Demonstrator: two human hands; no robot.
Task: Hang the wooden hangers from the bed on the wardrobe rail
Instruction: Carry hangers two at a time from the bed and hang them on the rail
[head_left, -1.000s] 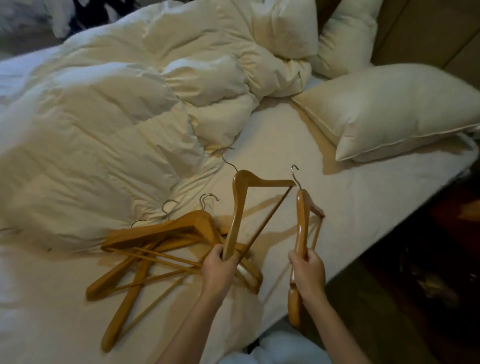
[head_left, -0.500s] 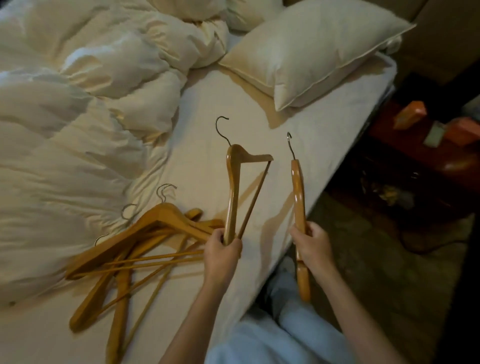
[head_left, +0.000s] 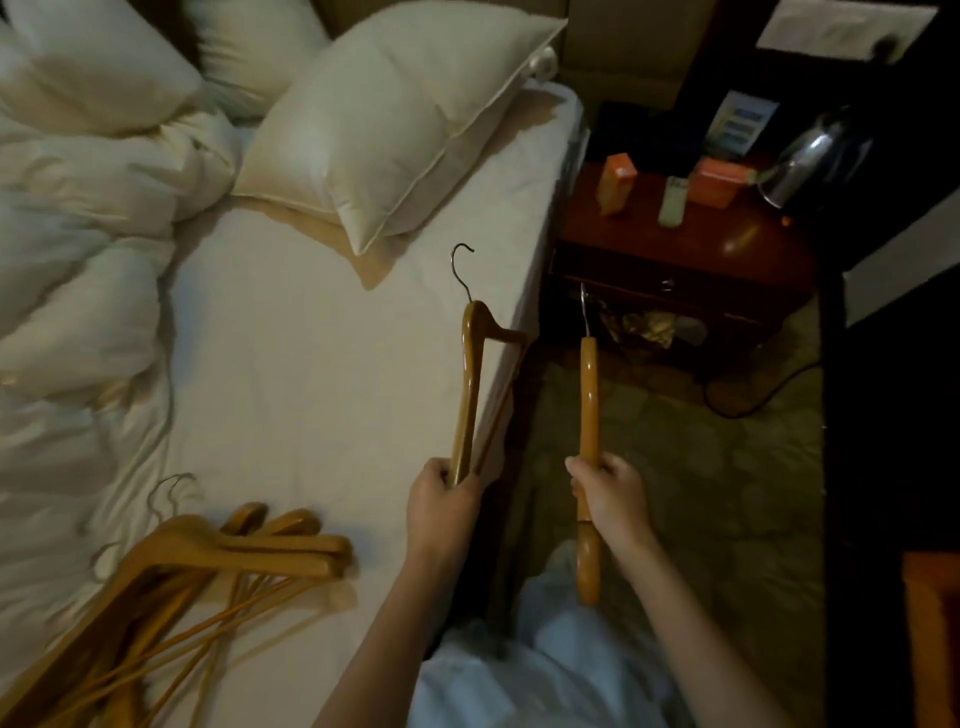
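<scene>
Gripping one stiff, light wooden hanger (head_left: 470, 384) by its arm in my left hand (head_left: 441, 499) and another hanger (head_left: 588, 415) in my right hand (head_left: 608, 499), I leave the pile (head_left: 208, 566) on the bed (head_left: 322, 364).

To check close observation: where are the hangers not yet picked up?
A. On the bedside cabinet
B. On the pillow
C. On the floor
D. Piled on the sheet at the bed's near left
D: the pile of hangers lies on the bed sheet, left of the left hand.
</scene>
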